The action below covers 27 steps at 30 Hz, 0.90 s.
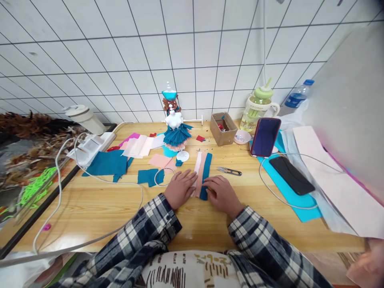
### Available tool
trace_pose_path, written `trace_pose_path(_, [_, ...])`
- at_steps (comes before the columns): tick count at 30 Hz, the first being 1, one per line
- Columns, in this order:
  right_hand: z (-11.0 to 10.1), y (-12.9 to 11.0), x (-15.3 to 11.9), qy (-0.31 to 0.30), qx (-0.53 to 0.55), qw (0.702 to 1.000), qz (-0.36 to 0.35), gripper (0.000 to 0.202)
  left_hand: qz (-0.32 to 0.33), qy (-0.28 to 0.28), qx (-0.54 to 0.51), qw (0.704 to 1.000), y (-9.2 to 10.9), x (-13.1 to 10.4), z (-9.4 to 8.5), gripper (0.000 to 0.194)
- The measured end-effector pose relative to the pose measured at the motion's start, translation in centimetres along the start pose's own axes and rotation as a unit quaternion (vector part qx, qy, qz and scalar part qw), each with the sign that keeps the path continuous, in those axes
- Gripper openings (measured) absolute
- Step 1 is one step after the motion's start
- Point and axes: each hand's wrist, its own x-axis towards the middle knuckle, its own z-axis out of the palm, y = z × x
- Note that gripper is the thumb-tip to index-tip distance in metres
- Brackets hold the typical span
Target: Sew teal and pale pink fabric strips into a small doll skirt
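Observation:
Three strips lie side by side on the wooden table, overlapping a little: a pale pink strip (pixel 198 162), a peach strip (pixel 202 166) and a teal strip (pixel 207 164). They look like crepe paper. My left hand (pixel 181 189) rests flat with its fingers stretched over the pale strip's lower part. From the other side, my right hand (pixel 222 194) touches the teal strip with bent fingers, thumb and forefinger slightly apart. Small thread snips (pixel 229 171) lie just beyond my right hand. Behind the strips stands a small dress form (pixel 177 134) in a ruffled teal and peach skirt.
Teal pieces (pixel 108 163), peach scraps (pixel 162 161) and a ring (pixel 164 177) lie left. A cardboard box (pixel 223 130), a jug (pixel 258 110), an upright phone (pixel 265 137) and a black phone (pixel 291 175) are right. A white cable (pixel 141 196) crosses the left side.

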Motion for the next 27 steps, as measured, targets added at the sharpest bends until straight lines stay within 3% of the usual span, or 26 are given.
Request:
trace_pose_path(5, [-0.5, -0.3, -0.2, -0.025, -0.026, 0.999, -0.004, 0.026, -0.016, -0.053, 0.034, 0.998, 0.5, 0.2, 0.5, 0.049])
trace_pose_path(9, [-0.7, -0.3, -0.3, -0.059, -0.033, 0.996, -0.065, 0.039, -0.002, -0.063, 0.032, 0.998, -0.3, -0.1, 0.5, 0.05])
trace_pose_path(11, [-0.6, -0.1, -0.4, -0.068, -0.032, 0.994, -0.083, 0.037, -0.005, -0.07, 0.025, 0.997, -0.5, -0.2, 0.5, 0.049])
trace_pose_path(17, [-0.5, 0.3, -0.7, -0.034, -0.016, 0.996, -0.079, 0.022, -0.006, -0.08, 0.006, 0.997, -0.3, -0.2, 0.2, 0.065])
trace_pose_path(27, [-1.2, 0.0, -1.3, -0.015, -0.06, 0.996, -0.068, 0.017, 0.011, -0.059, 0.013, 0.998, 0.1, -0.5, 0.3, 0.078])
